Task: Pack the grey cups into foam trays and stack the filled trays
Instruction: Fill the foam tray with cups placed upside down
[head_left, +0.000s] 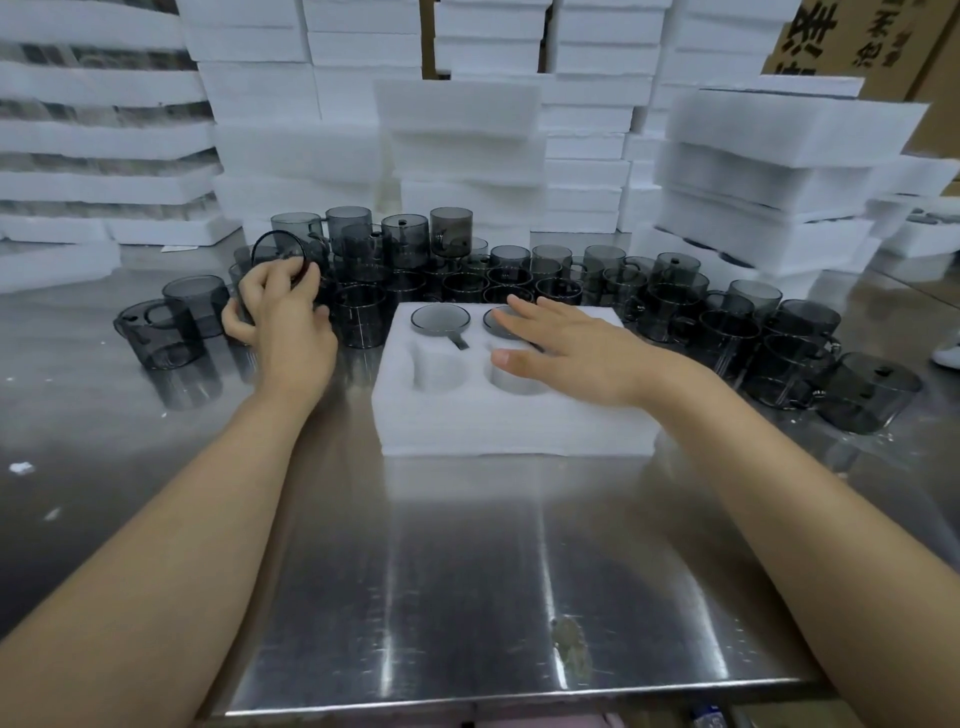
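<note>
Far left: stacked foam trays (104, 135) with dark shapes showing between layers, probably filled ones already set aside out of the work zone. Left hand (283, 317) reaches into the loose grey cups (363, 270) massed on the steel surface (467, 571); its fingers are curled around one cup (279, 250), tilted with the rim facing the camera, likely lifted clear of its neighbours for the next pocket. Centre: open foam tray (514, 421) lies near the person and just in front of the cup supply, which keeps the reach short. Its two far pockets each hold a seated cup (440, 318); the two near pockets (439, 370) are empty. Right hand (571, 345) lies flat, fingers straight and grasping nothing, over the far right cup; judged to be pressing it home or steadying the light tray. Whether there are pockets beneath the palm cannot be told. Right: more loose cups, then a tall tray stack (769, 171).
</note>
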